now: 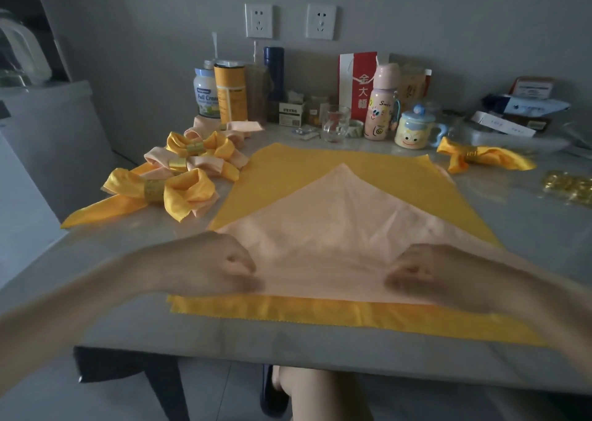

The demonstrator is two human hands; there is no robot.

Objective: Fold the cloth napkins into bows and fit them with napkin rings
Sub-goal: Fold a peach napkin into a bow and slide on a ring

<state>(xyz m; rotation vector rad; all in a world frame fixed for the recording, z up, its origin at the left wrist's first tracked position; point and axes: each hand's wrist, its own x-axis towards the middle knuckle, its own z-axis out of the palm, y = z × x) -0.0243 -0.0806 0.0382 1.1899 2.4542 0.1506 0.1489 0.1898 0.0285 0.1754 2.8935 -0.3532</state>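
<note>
Both left hand point(208, 260) and right hand point(439, 273) fingers pinch a peach triangular napkin point(330, 228) atop shiny yellow napkin point(320, 171).

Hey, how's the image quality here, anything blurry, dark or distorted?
Head view: dim, greyish light overall; left hand and right hand smeared by motion blur; peach napkin and finished bows look reasonably sharp; head view's wide angle curves the table edge and stretches both forearms.

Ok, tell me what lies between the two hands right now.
In the head view, only the peach napkin, folded to a triangle on the yellow napkin, spans the stretch between the left hand and right hand.
</note>
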